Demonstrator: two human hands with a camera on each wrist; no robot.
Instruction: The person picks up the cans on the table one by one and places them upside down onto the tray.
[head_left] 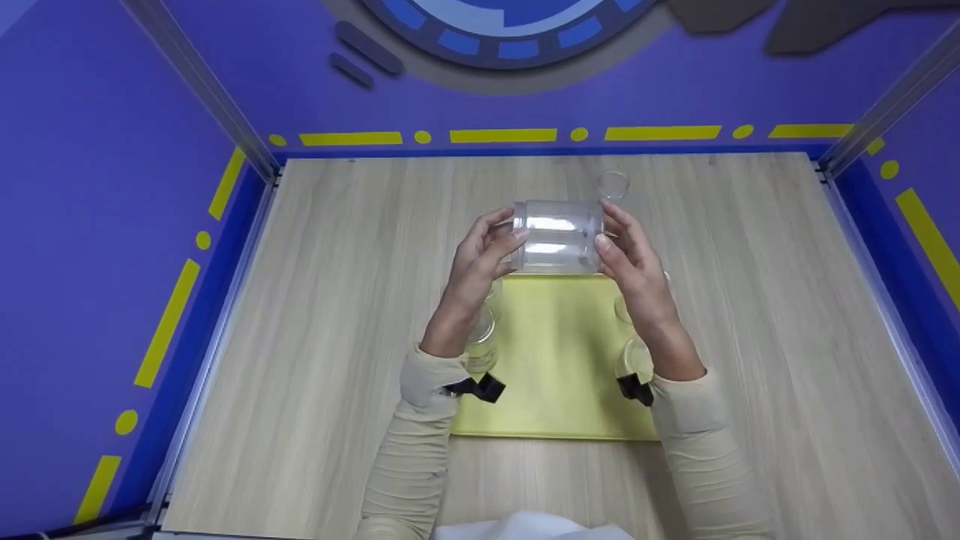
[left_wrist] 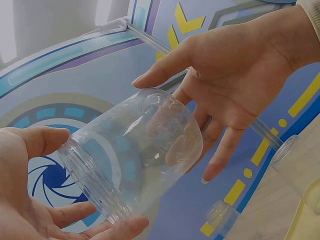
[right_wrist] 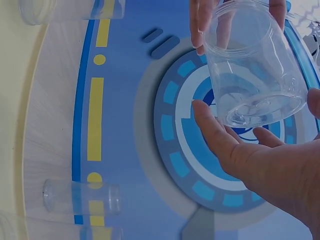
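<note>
A clear plastic jar [head_left: 561,236] lies sideways in the air above the back edge of the yellow tray [head_left: 555,360]. My left hand [head_left: 476,259] grips its ridged neck, thumb on the near side; the left wrist view shows this hand [left_wrist: 30,175] around the rim. At the opposite end, my right hand [head_left: 637,274] touches the jar's base. In the right wrist view the fingers of that hand [right_wrist: 265,160] are spread and fairly straight beside the base. No lid shows on the jar's mouth.
Clear jars stand at the tray's left side, one jar [head_left: 481,349] beside my left wrist. Another jar [head_left: 634,356] is by my right wrist, partly hidden. A small clear container [head_left: 613,184] stands behind on the wooden table [head_left: 337,300]. Blue panels [head_left: 97,225] enclose the table.
</note>
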